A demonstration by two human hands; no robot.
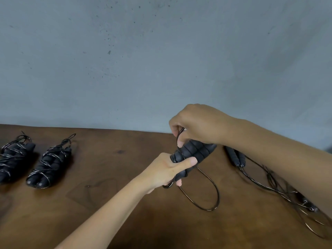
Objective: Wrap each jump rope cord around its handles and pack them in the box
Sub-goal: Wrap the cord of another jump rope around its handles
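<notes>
My left hand (166,172) grips the lower end of a pair of black foam jump rope handles (193,152), held together above the brown table (116,194). My right hand (196,124) pinches the thin black cord (179,137) just above the handles' upper part. A loose loop of that cord (213,200) hangs down onto the table below the handles. Two wrapped rope bundles lie at the left, one (49,166) nearer the middle and one (15,156) at the frame's edge. No box is in view.
Under my right forearm lies an unwrapped rope: its black handles (235,158) rest on the table and its tangled cord (287,193) spreads toward the right edge. A grey wall (161,60) rises behind the table's far edge.
</notes>
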